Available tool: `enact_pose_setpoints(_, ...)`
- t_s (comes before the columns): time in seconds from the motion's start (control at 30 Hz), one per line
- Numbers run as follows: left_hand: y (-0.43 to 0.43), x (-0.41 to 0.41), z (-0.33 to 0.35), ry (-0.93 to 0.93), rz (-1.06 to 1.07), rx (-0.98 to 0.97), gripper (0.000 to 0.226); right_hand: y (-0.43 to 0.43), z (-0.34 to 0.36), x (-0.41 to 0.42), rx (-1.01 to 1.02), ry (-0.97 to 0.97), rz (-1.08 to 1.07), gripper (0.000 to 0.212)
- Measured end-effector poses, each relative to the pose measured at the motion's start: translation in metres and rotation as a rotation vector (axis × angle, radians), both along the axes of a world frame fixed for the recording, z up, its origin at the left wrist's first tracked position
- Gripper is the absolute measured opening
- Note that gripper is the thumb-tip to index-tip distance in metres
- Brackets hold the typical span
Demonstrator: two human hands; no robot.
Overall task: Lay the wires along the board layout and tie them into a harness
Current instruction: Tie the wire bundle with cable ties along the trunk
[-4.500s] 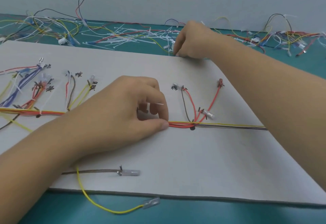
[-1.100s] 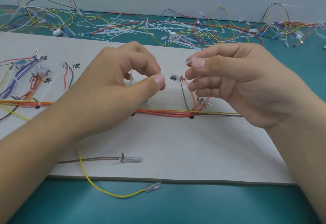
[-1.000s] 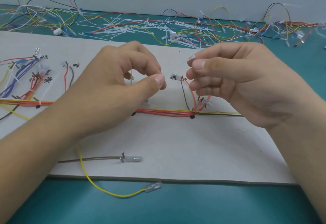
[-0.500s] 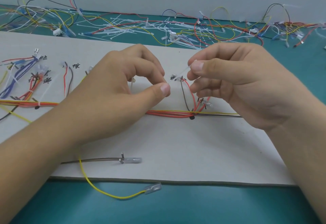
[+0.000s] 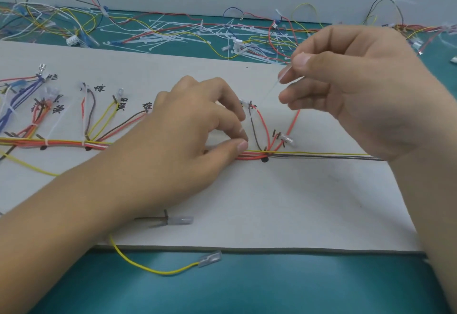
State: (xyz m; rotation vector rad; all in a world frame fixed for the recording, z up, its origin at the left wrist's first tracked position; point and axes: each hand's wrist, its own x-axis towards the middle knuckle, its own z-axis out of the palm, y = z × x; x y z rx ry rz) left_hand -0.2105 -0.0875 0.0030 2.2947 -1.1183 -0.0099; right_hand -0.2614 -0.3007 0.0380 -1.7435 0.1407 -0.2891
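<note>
Right hand [image 5: 358, 96] pinches cable tie [image 5: 269, 93]; left hand [image 5: 188, 135] holds wire bundle [image 5: 252, 156] (loose ties [image 5: 173, 34] behind).

Left hand [image 5: 197, 130] low, thumb and fingers curled together; right hand [image 5: 358, 96] raised, thumb and forefinger pinched.

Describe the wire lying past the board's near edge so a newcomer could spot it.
Start at the pale board and follow its near edge. Just below it, on the teal table, a yellow wire curves to a clear-sleeved terminal. The similar brown wire nearby lies on the board instead.
</note>
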Motion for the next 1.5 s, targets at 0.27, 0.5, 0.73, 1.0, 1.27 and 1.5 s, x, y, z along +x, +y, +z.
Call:
enact_pose_setpoints(0.27,-0.007,-0.002,-0.003,0.001,-0.018,0.009,0.003,-0.001,-0.005,0.005,-0.315,-0.050,-0.166,0.015)
enact_pose_setpoints(0.5,-0.009,0.000,-0.007,-0.110,-0.028,0.084,0.008,-0.001,-0.016,0.013,-0.479,-0.067,-0.188,0.010)
enact_pose_setpoints(0.73,-0.011,0.002,-0.010,-0.145,-0.013,0.151,0.012,0.008,-0.028,0.016,-0.578,0.024,-0.056,0.012)
enact_pose_setpoints(1.0,-0.008,-0.002,-0.005,-0.151,-0.012,0.047,0.010,0.011,-0.028,0.015,-0.632,0.036,0.075,0.012)
enact_pose_setpoints(1.27,-0.012,-0.013,-0.003,-0.216,-0.072,0.069,0.010,0.012,-0.027,0.011,-0.645,0.096,0.153,0.021)
enact_pose_setpoints(1.5,-0.019,-0.021,-0.007,-0.248,-0.004,0.065,0.040,0.012,-0.027,0.009,-0.634,0.132,0.163,0.022)
